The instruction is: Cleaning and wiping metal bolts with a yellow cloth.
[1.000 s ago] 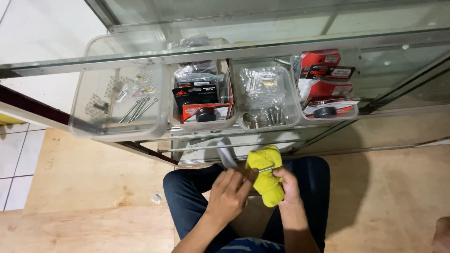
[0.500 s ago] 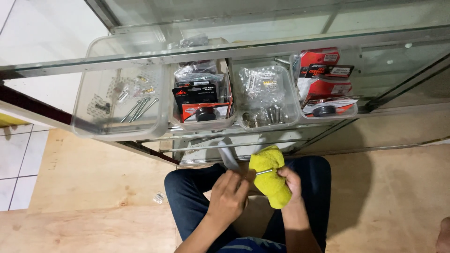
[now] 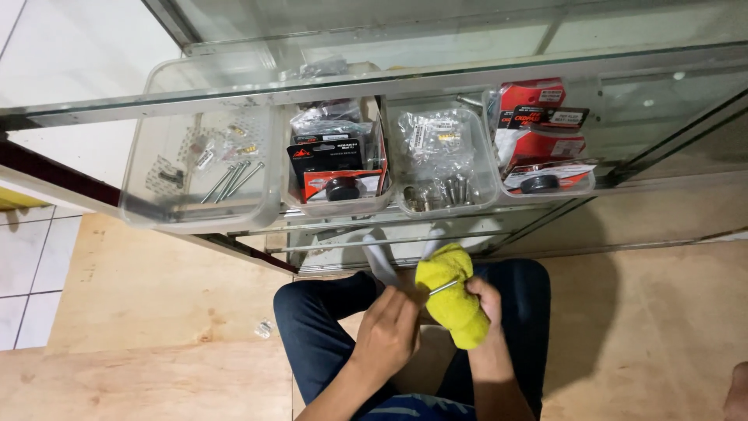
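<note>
We sit low on the wooden floor (image 3: 140, 312), knees in dark trousers, facing a glass display case (image 3: 436, 31). Our right hand (image 3: 487, 300) is clamped around a bunched yellow cloth (image 3: 450, 300) — soft, nappy, folded thick — and a slim metal rod (image 3: 442, 288), bright and smooth like a long bolt or pin, pokes out of its folds. Our left hand (image 3: 389, 331) is curled shut at the rod's near end, fingers pinched on it, so the two hands meet just above our lap, near the lower edge of the case.

How far the wiping has gone we judge only roughly: the visible stretch of rod looks clean and shiny, but most of it is buried in the cloth, so we cannot tell whether it is finished. No wiped pieces lie beside us. On the shelf, the clear plastic tray at the left end (image 3: 195, 218) holds several more long thin rods (image 3: 232, 179) of the same look, along with a few small fittings — these seem still in store.

The next tray (image 3: 339, 209) holds red-and-black carded packets, the third (image 3: 448, 206) small clear bags and short bolts, the right-end one (image 3: 545, 189) more red packets. A small clear wrapper (image 3: 263, 329) lies on the floor by our left knee.
</note>
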